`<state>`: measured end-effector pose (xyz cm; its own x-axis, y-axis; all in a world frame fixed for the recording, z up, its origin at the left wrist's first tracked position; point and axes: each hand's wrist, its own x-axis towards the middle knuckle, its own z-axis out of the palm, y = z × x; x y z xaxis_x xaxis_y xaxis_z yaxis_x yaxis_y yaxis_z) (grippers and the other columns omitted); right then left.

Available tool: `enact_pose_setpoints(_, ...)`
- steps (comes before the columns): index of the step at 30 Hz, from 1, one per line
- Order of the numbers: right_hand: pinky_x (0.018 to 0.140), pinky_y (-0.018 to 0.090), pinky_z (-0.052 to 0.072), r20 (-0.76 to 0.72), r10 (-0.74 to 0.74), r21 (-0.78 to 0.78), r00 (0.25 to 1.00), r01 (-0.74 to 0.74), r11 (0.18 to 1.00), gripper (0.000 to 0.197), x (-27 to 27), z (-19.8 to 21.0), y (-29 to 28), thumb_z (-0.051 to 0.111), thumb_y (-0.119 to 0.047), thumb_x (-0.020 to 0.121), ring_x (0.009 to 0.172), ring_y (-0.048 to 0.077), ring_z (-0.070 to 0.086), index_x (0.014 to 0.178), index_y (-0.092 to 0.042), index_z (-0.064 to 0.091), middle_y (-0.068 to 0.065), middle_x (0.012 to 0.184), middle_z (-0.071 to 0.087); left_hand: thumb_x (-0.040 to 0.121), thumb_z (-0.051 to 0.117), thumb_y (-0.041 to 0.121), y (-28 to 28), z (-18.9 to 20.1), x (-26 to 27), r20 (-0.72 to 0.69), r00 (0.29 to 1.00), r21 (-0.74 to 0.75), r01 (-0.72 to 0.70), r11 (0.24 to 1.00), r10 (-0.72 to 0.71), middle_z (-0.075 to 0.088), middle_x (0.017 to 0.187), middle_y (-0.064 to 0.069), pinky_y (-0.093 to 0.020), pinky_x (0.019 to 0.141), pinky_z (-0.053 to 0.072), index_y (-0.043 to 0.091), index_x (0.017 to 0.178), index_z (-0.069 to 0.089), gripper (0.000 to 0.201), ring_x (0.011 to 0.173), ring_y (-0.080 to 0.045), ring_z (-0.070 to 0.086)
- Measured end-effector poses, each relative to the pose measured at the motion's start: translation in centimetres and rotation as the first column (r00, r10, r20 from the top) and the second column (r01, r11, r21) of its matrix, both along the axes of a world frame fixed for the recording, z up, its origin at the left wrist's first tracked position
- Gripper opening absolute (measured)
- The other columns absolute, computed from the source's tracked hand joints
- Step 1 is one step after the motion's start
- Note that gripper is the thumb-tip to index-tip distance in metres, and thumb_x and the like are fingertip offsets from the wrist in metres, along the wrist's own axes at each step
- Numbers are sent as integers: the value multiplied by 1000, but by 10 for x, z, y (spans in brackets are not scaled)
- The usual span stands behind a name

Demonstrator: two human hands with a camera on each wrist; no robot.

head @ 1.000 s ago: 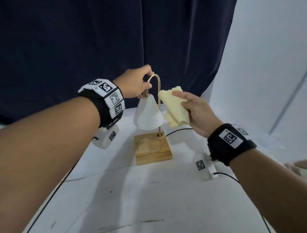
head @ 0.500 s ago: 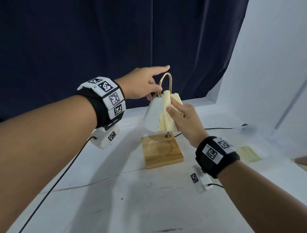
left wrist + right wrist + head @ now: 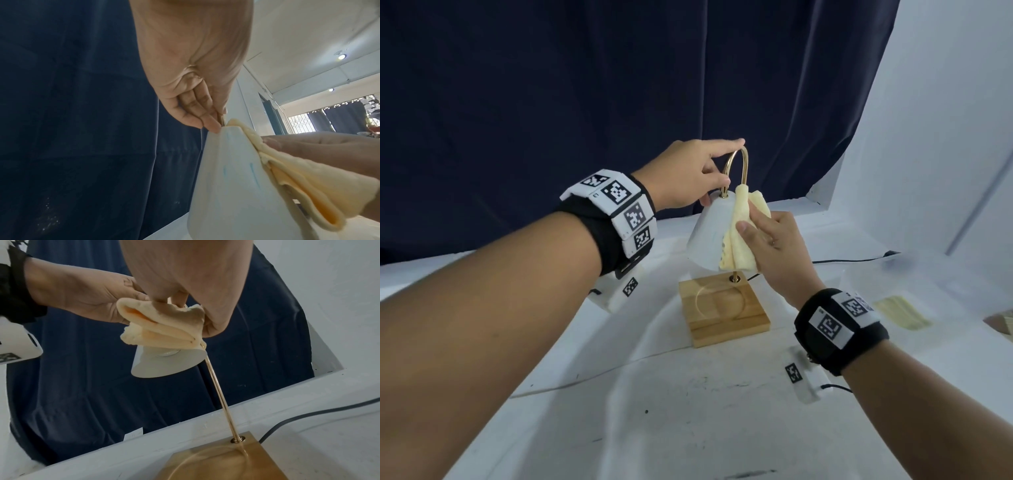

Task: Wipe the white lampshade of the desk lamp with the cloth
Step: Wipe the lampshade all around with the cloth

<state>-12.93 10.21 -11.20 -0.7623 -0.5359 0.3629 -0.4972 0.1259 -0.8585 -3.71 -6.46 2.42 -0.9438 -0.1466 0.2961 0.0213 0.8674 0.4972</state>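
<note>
Compared with a second ago, the right hand (image 3: 774,246) has gone from holding the cloth (image 3: 739,236) off to the side of the lamp to pressing it flat against the white lampshade (image 3: 707,236), and it sits a bit lower on the cone than half a second back. Fingers look mostly straight with the thumb on top, pushing the folded yellow cloth onto the right face of the shade. From underneath, the cloth (image 3: 162,324) bunches right down to the shade's lower rim.

Left hand (image 3: 695,174) is up top, index finger stretched along the brass arch (image 3: 739,161) while the other fingertips and thumb pinch the stem right at the shade's tip, steadying it. Lamp sits on its wooden base (image 3: 722,308) on the white table (image 3: 688,428).

Progress-wise I'd call it early to mid wipe: only the right side is getting cloth contact, and the left-facing side shows faint bluish streaks (image 3: 252,172) that look untouched. Back of the shade I can't see, so that probably needs a pass too.
</note>
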Motion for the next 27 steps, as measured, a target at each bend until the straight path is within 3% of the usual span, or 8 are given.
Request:
enact_pose_setpoints(4,82,-1,42,-7,7,-14,1000,-7,1000,49,6,-2,1,50,-49,105,111,-14,45,153,-39,46,-3,132,43,103,64,18,3,-20,4,-83,996,66,-14,998,19,81,88,4,-24,91,60,41,159,41,65,71,-4,75)
enact_pose_setpoints(7,77,-8,36,-25,17,-15,1000,-17,1000,49,5,-2,1,49,-48,105,108,-18,43,153,-38,46,-3,132,43,104,63,22,4,-22,2,-109,993,83,-43,996,52,81,83,5,-33,93,61,40,158,45,60,71,-6,76)
enact_pose_setpoints(10,83,2,46,-17,10,-50,1000,-11,999,48,9,-5,3,52,-46,105,111,-7,49,152,-39,47,-5,130,42,104,62,23,7,-19,-1,-117,990,53,-69,996,75,80,82,3,-35,93,62,39,156,48,56,72,-8,77)
enact_pose_setpoints(12,89,13,50,-47,6,-57,999,-9,998,46,14,-11,5,53,-44,105,111,-1,53,151,-41,47,-6,128,41,104,62,21,7,-19,0,-122,989,48,-79,996,84,80,83,3,-26,92,59,39,154,49,55,71,-8,76)
enact_pose_setpoints(17,86,5,40,-92,-10,4,996,10,1000,46,0,-5,9,52,-46,105,115,9,53,150,-37,52,-5,130,42,103,62,20,10,-19,-2,-128,987,37,-98,995,102,79,81,6,-6,79,51,38,153,50,55,69,-4,76)
enact_pose_setpoints(23,75,1,44,-146,-44,-47,988,37,998,42,12,-12,5,49,-42,107,109,9,55,146,-31,58,-3,129,43,101,64,18,12,-19,0,-135,985,75,-101,992,111,76,73,11,-7,77,52,39,151,53,55,67,-7,76)
enact_pose_setpoints(25,86,6,44,-211,-66,-41,975,59,997,40,15,-25,10,50,-40,107,108,9,55,146,-33,57,-3,129,45,101,65,18,12,-19,0,-131,985,81,-104,991,114,75,72,11,-7,77,51,38,151,53,55,67,-8,75)
enact_pose_setpoints(27,93,24,53,-172,-82,-34,982,77,996,39,9,-28,12,50,-40,107,108,13,58,141,-28,63,-4,127,46,102,64,18,13,-19,0,-129,985,82,-109,991,119,76,73,9,-3,75,49,38,151,53,55,67,-8,75)
